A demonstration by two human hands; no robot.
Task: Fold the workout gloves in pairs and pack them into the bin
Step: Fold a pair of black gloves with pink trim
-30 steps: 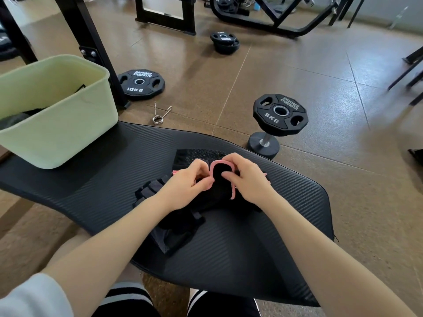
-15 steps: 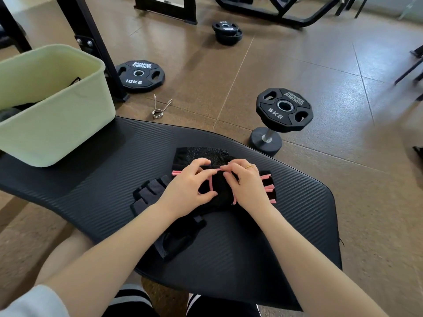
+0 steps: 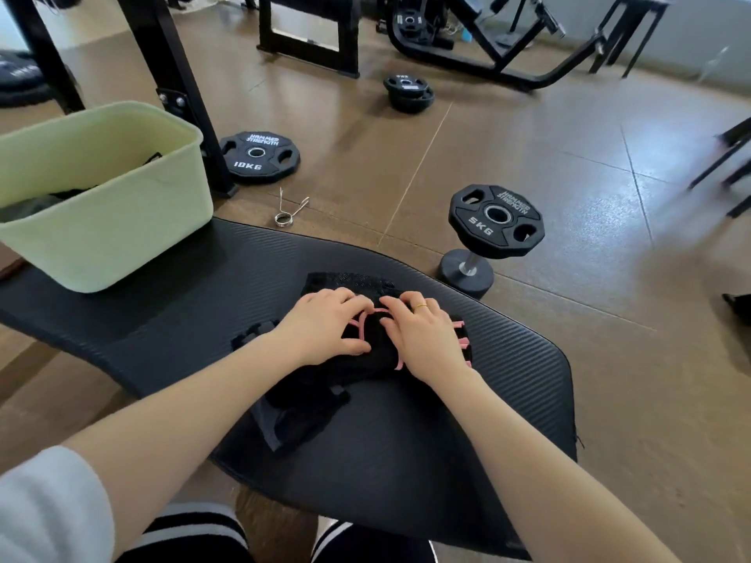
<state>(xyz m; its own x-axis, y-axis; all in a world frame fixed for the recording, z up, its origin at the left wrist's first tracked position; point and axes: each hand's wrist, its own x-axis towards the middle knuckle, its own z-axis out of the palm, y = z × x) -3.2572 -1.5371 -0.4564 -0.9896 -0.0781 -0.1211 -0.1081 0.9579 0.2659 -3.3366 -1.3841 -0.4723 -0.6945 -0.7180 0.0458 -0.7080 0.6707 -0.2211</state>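
Two hands, left hand (image 3: 325, 327) and right hand (image 3: 422, 335), fingers pressing flat on one pink-trimmed glove (image 3: 376, 351), one green bin (image 3: 105, 233)

Bare mat (image 3: 170, 319) between gloves (image 3: 365, 351) and bin (image 3: 122, 237).

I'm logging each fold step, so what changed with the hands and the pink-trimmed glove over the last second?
The pink-trimmed glove, whose pink strap stood up as a loop pinched between both hands a second ago, now lies flat on the mat. The left hand and right hand have lowered and press it down. The all-black gloves beside it and the green bin stayed put.
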